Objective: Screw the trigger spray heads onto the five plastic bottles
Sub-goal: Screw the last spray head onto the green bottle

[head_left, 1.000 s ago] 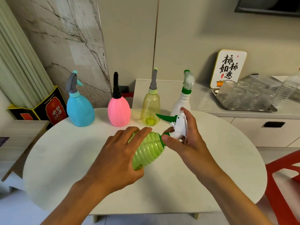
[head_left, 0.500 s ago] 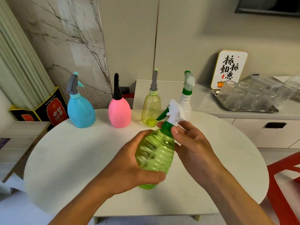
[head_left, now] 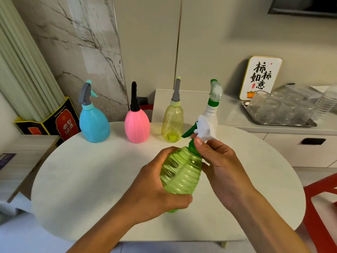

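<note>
My left hand (head_left: 155,189) grips a ribbed green bottle (head_left: 181,172), held nearly upright above the white round table (head_left: 87,179). My right hand (head_left: 220,167) pinches the green collar of its white spray head (head_left: 202,130), whose green trigger points left. Along the table's far edge stand a blue bottle (head_left: 94,123), a pink bottle (head_left: 137,125), a yellow bottle (head_left: 172,123) and a white bottle (head_left: 211,112), each with a spray head on top.
A counter behind the table carries a metal tray (head_left: 310,123) of glasses, a sign (head_left: 260,77) and a clear water bottle (head_left: 328,101). A red chair (head_left: 321,207) stands at the right, a dark box (head_left: 60,121) at the left.
The green bottle has swung from lying on its side to nearly upright. My right hand has shifted from the white head to the green collar.
</note>
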